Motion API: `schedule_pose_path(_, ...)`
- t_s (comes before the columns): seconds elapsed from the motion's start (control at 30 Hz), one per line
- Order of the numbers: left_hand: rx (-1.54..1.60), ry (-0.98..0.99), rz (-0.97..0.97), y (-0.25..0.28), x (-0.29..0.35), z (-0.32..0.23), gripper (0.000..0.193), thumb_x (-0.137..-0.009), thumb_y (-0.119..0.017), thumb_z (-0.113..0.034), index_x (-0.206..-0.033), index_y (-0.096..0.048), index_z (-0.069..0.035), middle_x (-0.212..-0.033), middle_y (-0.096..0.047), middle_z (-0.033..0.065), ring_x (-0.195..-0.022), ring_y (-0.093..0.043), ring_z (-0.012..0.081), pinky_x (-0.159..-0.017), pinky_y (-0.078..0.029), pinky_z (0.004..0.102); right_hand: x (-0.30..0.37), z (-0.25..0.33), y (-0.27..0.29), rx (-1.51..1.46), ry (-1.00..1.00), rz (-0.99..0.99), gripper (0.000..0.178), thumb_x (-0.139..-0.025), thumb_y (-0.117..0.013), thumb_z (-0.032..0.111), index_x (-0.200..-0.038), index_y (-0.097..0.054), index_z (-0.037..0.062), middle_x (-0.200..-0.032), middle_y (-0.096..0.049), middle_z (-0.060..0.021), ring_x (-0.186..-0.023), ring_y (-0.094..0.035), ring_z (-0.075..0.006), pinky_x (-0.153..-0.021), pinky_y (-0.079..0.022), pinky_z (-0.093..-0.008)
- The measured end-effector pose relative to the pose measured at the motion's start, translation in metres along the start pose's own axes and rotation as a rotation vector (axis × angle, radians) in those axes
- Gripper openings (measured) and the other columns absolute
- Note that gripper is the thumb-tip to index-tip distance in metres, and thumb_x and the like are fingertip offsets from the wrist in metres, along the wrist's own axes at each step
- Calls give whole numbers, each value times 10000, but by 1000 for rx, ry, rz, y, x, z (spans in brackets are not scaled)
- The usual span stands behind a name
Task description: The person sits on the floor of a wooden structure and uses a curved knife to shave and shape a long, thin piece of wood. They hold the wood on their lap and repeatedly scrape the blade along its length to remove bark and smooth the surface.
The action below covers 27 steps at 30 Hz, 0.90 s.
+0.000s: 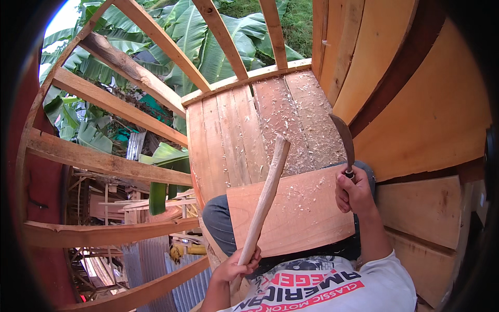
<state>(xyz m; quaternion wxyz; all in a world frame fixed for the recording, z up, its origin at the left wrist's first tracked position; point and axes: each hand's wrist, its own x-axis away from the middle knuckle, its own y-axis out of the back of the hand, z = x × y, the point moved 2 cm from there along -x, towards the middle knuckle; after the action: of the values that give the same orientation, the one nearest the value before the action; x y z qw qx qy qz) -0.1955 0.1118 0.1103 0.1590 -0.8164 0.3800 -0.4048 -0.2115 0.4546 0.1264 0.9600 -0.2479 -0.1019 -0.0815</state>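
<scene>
Slanting over the left part of a wooden board [317,210] on the lap [219,222], a pale stick [267,200] is clasped toward its near end by the left hand [235,267]. The right hand [355,193] grips a curved knife [345,139] to the right, apart from the stick. Shavings [285,115] litter the far plank floor [209,148].

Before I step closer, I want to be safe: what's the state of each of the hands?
Left hand: closed, holding the stick.
Right hand: closed, holding the curved knife by its handle.
</scene>
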Motion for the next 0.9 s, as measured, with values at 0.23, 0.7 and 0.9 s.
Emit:
schedule_pose_path(0.23,-748,-252,-311,-14,-21,-23,299,-668,-632,-41,-909,-455,-53,-682,-432,7,-574,-419,97,-518,-347,246,9,-21,-38,309,-91,98,137,-871,-630,105,-835,-505,63,-546,-417,54,-423,-388,-29,-390,-304,-210)
schedule_pose_path(0.7,-1192,-419,-592,-43,-30,-48,486,-652,-691,-168,-1057,-487,10,-671,-605,225,-650,-633,401,-563,-510,426,13,-6,-26,941,65,-126,277,-877,-641,240,-792,-601,-21,-526,-455,-45,-495,-428,-100,-464,-357,-296)
schedule_pose_path(0.9,-1286,-441,-600,-32,-24,-45,494,-629,-697,-175,-1041,-493,4,-639,-596,210,-624,-632,387,-552,-508,422,13,2,-35,1222,212,-4,291,-874,-644,263,-768,-589,-2,-533,-460,-49,-495,-433,-116,-470,-366,-300)
